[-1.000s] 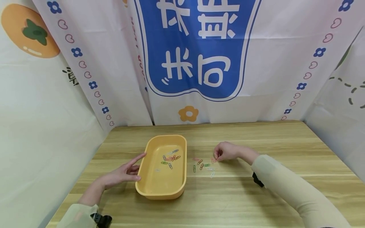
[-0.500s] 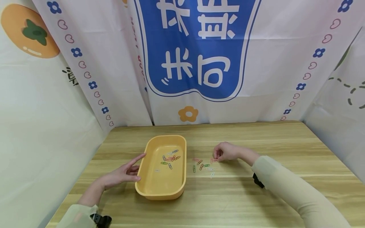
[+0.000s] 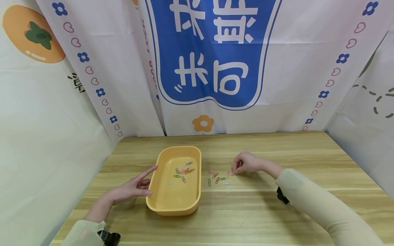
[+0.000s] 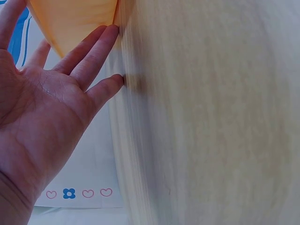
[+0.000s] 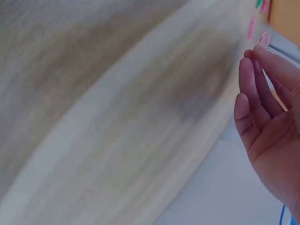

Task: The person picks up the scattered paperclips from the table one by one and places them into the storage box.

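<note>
My right hand [image 3: 247, 162] is low over the table, right of the loose paper clips. Its thumb and index finger pinch a pink paper clip [image 5: 265, 38], which sticks out past the fingertips in the right wrist view. A second pink clip [image 5: 251, 27] lies close by. My left hand [image 3: 133, 187] rests against the left side of a yellow plastic tray [image 3: 172, 205], index finger and thumb at its rim. In the left wrist view its fingers are spread and nearly straight along the tray's outer wall. Several coloured paper clips [image 3: 183, 179] lie inside the tray.
Between tray and right hand, several paper clips are scattered on the wooden table [image 3: 246, 218], among them a green one [image 3: 209, 182], a red one [image 3: 217, 180] and a white one [image 3: 227, 183]. A printed white cloth [image 3: 292, 85] hangs along the table's back edge.
My right hand has shifted slightly to the right, and its fingers show more extended around the pink paper clip. The left hand and the tray stay where they were.
</note>
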Demonstrator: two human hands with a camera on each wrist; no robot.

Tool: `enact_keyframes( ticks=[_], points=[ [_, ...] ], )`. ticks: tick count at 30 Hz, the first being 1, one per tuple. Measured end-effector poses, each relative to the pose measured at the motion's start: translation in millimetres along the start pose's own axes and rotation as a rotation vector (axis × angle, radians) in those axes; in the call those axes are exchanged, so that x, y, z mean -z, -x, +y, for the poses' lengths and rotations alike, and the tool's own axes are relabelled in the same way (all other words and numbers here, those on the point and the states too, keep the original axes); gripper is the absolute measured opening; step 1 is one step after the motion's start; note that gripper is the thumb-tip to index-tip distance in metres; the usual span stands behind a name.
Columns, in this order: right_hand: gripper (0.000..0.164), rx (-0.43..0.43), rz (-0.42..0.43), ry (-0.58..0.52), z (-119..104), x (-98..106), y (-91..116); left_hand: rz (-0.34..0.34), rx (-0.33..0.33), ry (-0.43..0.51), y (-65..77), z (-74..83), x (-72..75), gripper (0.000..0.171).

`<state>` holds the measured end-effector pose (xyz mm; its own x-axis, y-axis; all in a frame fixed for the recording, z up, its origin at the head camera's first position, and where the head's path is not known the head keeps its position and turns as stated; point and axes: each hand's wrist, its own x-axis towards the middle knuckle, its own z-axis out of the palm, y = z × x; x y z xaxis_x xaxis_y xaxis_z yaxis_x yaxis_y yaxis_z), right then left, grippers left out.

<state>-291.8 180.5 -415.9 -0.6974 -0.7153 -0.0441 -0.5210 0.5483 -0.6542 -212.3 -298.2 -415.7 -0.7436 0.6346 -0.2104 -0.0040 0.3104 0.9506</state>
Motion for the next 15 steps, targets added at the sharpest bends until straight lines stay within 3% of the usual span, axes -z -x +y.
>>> enact_keyframes(
  ticks=[15],
  points=[
    [0.007, 0.076, 0.067, 0.048, -51, 44, 9, -0.014, -0.014, 0.016, 0.2, -0.9, 0.5, 0.088]
  ],
)
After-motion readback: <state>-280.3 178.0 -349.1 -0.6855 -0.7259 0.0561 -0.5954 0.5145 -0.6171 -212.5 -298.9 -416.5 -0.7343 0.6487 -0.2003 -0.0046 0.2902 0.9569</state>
